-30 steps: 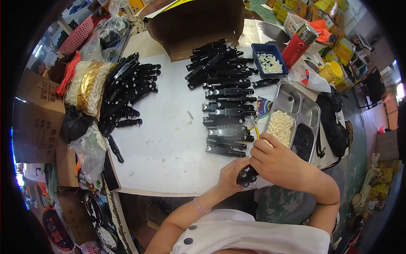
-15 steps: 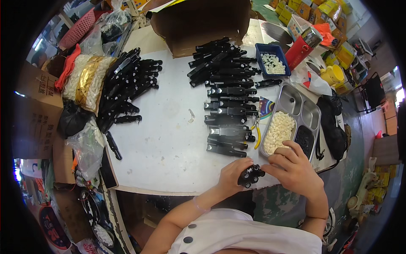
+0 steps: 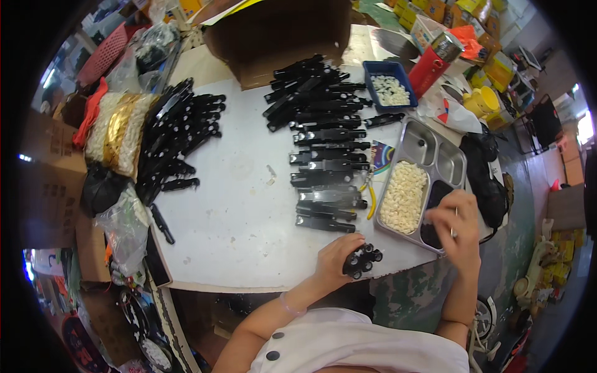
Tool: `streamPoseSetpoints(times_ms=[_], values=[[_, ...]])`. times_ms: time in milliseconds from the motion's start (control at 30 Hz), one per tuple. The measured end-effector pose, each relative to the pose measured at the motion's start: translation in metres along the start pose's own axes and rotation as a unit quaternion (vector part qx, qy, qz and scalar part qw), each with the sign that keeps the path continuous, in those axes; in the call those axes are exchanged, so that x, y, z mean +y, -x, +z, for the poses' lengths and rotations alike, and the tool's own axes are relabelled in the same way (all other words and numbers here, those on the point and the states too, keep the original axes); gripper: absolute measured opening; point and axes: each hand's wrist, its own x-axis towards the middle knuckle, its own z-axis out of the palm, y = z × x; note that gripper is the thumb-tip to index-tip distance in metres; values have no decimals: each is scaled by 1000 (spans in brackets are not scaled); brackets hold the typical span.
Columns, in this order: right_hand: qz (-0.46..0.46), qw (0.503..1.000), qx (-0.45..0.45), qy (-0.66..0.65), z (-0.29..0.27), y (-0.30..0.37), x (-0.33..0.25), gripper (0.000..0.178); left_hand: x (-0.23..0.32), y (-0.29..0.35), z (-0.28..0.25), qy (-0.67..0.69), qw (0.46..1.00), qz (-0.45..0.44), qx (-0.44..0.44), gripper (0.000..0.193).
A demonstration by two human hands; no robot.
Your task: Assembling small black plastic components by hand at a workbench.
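Clearly, our left hand (image 3: 336, 260) wraps a bundle of black plastic pieces (image 3: 362, 261), round ends facing us, left of our half-curled right hand (image 3: 459, 227), which hangs over small black parts (image 3: 439, 190) in the silver metal tray (image 3: 415, 149); whether it pinches any, we cannot tell

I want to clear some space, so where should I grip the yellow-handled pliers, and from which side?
Probably pinch the long yellow handle from the near side: it points your way, between the black parts and the steel tray.
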Motion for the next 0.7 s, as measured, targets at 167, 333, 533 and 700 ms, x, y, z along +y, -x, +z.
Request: streamPoseSetpoints(times_ms=[167,333,533,700], values=[[172,976,26,130,15,45,49,13,8,-4,-2,-6,999,-31,18,59],[163,974,-64,146,39,74,69,14,2,-2,-2,-19,1000,-3,-1,67],[159,970,-68,168,45,75,72,14,0,1,2,0,1000,-10,14,67],[163,974,-82,136,44,77,69,14,-1,1,2,-4,1000,-10,12,66]])
